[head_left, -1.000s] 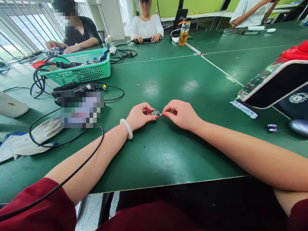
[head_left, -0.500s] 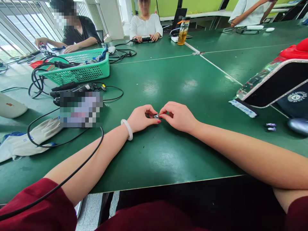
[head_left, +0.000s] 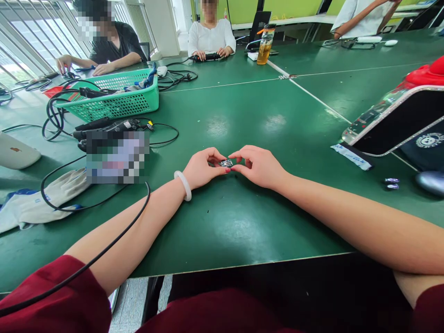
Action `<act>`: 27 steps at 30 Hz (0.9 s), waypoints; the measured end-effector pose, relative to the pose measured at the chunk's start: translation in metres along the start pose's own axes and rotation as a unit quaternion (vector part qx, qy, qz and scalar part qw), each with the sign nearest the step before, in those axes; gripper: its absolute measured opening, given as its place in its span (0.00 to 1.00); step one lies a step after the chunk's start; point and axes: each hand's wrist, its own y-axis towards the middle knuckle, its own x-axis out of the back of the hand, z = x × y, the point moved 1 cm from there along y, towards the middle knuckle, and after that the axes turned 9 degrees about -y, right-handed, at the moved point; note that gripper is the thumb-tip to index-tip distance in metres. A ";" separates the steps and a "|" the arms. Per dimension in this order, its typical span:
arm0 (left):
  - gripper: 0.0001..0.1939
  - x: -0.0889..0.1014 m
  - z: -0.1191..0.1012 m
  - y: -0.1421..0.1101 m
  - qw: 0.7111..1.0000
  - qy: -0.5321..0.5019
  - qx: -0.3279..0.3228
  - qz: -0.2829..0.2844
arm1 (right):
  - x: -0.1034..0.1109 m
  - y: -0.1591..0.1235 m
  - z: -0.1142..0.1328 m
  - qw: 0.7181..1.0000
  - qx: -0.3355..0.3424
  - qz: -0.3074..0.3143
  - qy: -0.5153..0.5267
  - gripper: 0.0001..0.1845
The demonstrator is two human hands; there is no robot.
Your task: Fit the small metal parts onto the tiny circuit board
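Observation:
A small, flat, black-and-white patterned piece is at the centre, just above the green table; its exact kind is too small to make out. My left hand, with a white bangle at the wrist, pinches its left side between thumb and fingers. My right hand is at the other side of the piece. Its thumb and index finger are parted around the right edge, with a gap between their tips. Whether those fingertips touch the piece is hard to tell.
A green basket with cables stands at the left, beyond black devices and white gloves. A black cable crosses my left forearm. To the right are a dark-screened case, a mouse and small purple shiny pieces. Several people sit beyond.
My right thumb and index finger have parted from their pinch, uncovering more of the patterned piece. My left hand keeps hold of it and has barely moved.

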 end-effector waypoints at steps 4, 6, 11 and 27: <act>0.18 -0.001 -0.001 0.000 1.000 -0.014 0.001 0.013 | -0.002 0.000 0.000 1.000 0.008 0.002 -0.009 0.10; 0.18 -0.001 -0.002 0.000 0.999 -0.029 0.006 0.026 | -0.002 -0.001 0.000 1.000 0.007 -0.003 -0.014 0.09; 0.19 -0.003 -0.005 -0.002 0.995 -0.074 0.043 0.057 | -0.002 -0.002 0.002 1.000 0.003 -0.006 -0.026 0.12; 0.12 -0.009 -0.008 -0.003 0.970 -0.191 0.145 0.043 | 0.004 0.002 -0.001 0.990 0.029 0.137 0.013 0.16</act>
